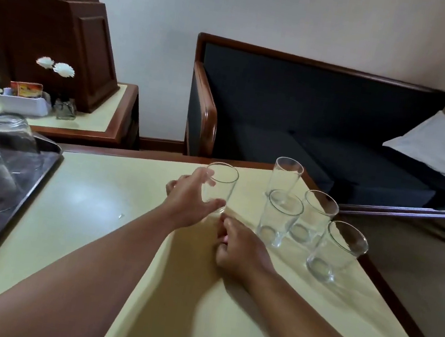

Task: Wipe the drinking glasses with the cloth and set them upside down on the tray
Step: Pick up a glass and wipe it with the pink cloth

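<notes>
Nearest, the right hand (241, 249) lay curled on the tabletop (91, 198); whether it held anything was unclear. Beyond it, mid-frame, the left hand (189, 202) gripped an upright glass (223, 185). Four more glasses (280, 219) stood right. Upturned glasses (11, 136) sat on the tray (43, 171), far left.

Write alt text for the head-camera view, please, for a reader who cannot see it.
A person's left hand grips an upright glass on a pale yellow table, the right hand resting curled beside it. Four more glasses stand upright to the right; a dark tray at left holds upturned glasses.
</notes>
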Demonstrator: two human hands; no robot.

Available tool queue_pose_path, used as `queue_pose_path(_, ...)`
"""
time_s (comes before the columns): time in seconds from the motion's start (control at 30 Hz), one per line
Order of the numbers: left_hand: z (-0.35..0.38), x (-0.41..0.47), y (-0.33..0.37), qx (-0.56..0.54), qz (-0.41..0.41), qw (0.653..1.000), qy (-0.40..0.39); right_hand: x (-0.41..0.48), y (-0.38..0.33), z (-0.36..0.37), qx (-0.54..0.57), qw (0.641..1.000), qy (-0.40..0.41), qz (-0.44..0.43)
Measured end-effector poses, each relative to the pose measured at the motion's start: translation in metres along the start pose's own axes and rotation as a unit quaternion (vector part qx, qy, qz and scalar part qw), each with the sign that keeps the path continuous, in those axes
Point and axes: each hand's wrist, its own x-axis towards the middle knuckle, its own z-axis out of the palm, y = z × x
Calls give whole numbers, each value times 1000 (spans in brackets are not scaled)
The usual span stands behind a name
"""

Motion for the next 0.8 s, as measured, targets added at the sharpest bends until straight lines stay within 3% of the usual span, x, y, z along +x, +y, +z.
queue_pose_path(0.27, -83, -55, -20, -116, -68, 991, 5, -17, -28, 0, 8, 998, -10, 55)
queue_pose_path(0.33, -113, -71, -19, -138, -86, 987, 20, -22, -48, -6, 89, 989, 14, 115)
queue_pose_path(0.43, -151, -108, 0, -145, -81, 983, 81, -27, -94, -26, 263, 943, 81, 187)
queue_pose_path(0.53, -175, -147, 23, -114, -44, 986, 109, -46, -155, -54, 436, 888, 82, 120)
queue_pose_path(0.67, -206, -182, 44, -123, 19, 981, 151, -90, -221, -76, 601, 798, -29, -42)
queue_pose_path(0.8, -223, -201, 46, -85, 39, 980, 176, -106, -248, -70, 604, 790, -54, -93)
